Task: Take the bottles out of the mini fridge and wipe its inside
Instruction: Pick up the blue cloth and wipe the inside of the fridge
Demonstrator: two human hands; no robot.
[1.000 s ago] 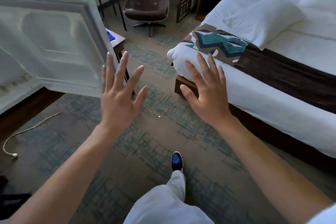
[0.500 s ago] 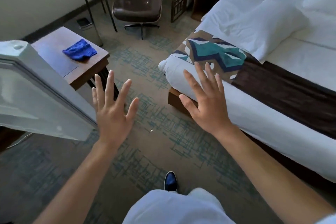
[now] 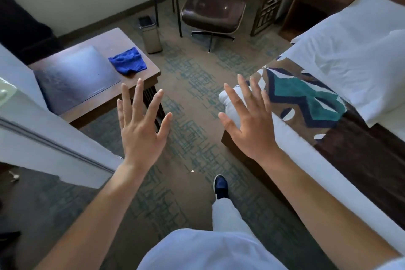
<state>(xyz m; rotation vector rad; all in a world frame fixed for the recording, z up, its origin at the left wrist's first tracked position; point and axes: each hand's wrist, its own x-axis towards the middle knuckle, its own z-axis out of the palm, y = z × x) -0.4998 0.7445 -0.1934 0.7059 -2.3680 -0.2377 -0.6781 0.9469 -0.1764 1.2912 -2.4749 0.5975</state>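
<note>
- Both hands are held out in front of the person, palms facing down, fingers spread and straight, grasping nothing. The left hand point(image 3: 140, 129) hangs above the carpet just right of the fridge door; the right hand point(image 3: 249, 125) hangs over the near corner of the bed point(image 3: 350, 55).
- The mini fridge door point(image 3: 54, 138), white and swung open, fills the near left edge. The fridge's inside and any bottles are out of view, so I cannot tell whether the bottles are out yet.
- A blue cloth point(image 3: 128, 61) lies crumpled on the far right part of a low wooden surface point(image 3: 140, 75), beyond the left hand and well apart from it.
- A dark leather chair point(image 3: 213, 10) and a small bin point(image 3: 150, 35) stand farther off. One dark shoe point(image 3: 220, 186) is planted on the carpet.
- Judged from this, the step in hand is fetching the cloth for wiping. To do it well, reach the left hand forward over the surface's edge, gather the cloth whole so it does not trail, then turn back left to the fridge.
- Compared with half a second ago, the view has swung so the surface and cloth sit closer to centre and nearer the left hand, and the fridge door takes up less of the picture. A second ago the door hid the cloth almost entirely. The hands have kept their spread, empty pose throughout.
</note>
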